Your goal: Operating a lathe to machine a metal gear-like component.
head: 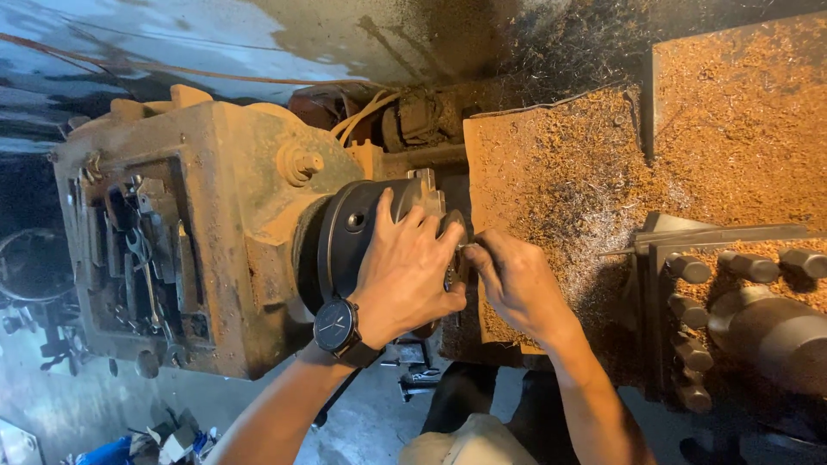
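Observation:
A dark round lathe chuck (pixel 349 231) juts from the rusty orange headstock (pixel 220 224). My left hand (pixel 405 271), with a black wristwatch on the wrist, is wrapped over the chuck's front edge. My right hand (pixel 517 280) sits just to the right of it, fingers pinched at the chuck's face on a small part that my fingers hide. The two hands nearly touch.
Brown metal chips cover the lathe bed and guard plates (pixel 568 181). The tool post (pixel 724 293) with several dark bolts stands at the right. Spanners lie in a recess (pixel 142 258) on the headstock's left. Cables (pixel 366 112) run behind. Dusty floor and clutter lie below.

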